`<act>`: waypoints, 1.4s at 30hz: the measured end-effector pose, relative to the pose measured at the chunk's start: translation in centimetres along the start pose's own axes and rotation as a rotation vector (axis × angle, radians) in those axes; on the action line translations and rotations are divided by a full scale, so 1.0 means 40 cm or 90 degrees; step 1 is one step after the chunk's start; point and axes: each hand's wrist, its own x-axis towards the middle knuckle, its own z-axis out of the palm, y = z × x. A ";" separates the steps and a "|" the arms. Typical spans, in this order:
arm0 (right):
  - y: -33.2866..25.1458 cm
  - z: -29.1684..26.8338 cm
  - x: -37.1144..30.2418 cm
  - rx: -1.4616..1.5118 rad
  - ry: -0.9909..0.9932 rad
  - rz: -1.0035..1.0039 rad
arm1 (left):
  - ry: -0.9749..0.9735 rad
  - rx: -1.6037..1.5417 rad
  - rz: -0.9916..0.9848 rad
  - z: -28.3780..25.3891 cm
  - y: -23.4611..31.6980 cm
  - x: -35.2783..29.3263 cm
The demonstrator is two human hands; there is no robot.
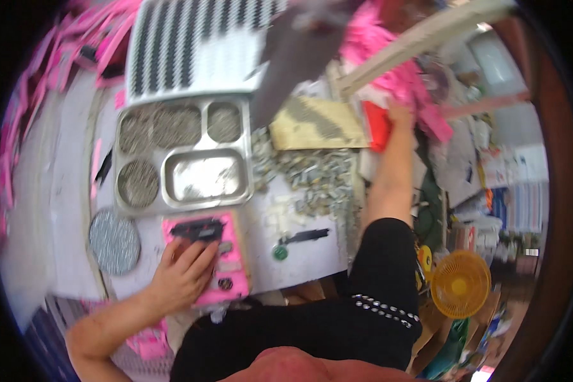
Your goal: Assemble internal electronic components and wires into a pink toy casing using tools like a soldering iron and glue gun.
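Observation:
My left hand (183, 272) rests on a pink block (231, 282), its bent fingers pressed together on a black plastic part (198, 228) that lies across the block's top. Small metal pieces and a round dark piece sit in the block beside the fingers. Far to the right, my right arm is stretched out, and my right hand (400, 114) is beside a red object (377, 126), near a heap of pink material (420, 95). Blur hides the right fingers, so I cannot tell whether they hold anything.
A metal compartment tray (248, 202) holds many small metal parts. Behind it stands a white ridged tray (223, 70) with dark rows. Small metal pieces (318, 181) lie heaped beside a yellowish board (299, 127). A round grey disc (114, 242), a black part (307, 235) and an orange basket (461, 284) are nearby.

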 end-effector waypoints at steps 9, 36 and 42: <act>-0.048 -0.236 -0.173 0.402 0.309 0.198 | -0.029 0.083 0.095 -0.026 -0.022 0.003; -0.786 -0.853 -1.274 1.070 0.292 -0.878 | 0.485 -0.879 -0.400 -0.064 0.078 -0.062; -0.675 -0.729 -1.203 1.218 0.047 -0.382 | 0.365 -1.152 -0.233 -0.021 0.011 -0.112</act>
